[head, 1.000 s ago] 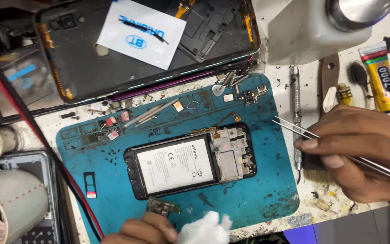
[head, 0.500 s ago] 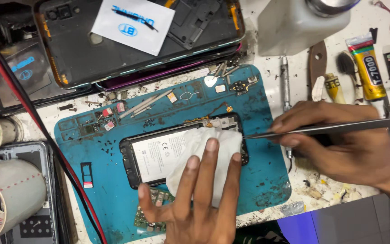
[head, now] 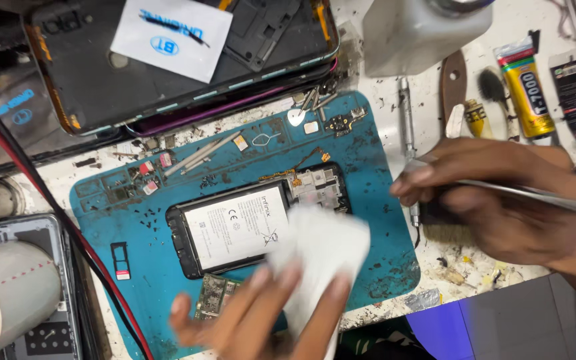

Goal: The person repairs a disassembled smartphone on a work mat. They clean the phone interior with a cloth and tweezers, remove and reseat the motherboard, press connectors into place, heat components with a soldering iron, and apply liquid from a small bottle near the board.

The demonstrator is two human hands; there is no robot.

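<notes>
On the blue work mat (head: 381, 200) under your head camera lies an opened phone (head: 255, 220), back off, its white-labelled battery (head: 235, 225) face up. Your left hand (head: 261, 320) comes in from the bottom edge, fingers spread flat and pressing a white tissue (head: 325, 250) onto the phone's right end; it is blurred. Your right hand (head: 501, 200) rests at the mat's right edge, fingers closed around metal tweezers (head: 535, 195). A loose circuit board (head: 211, 297) lies just below the phone.
</notes>
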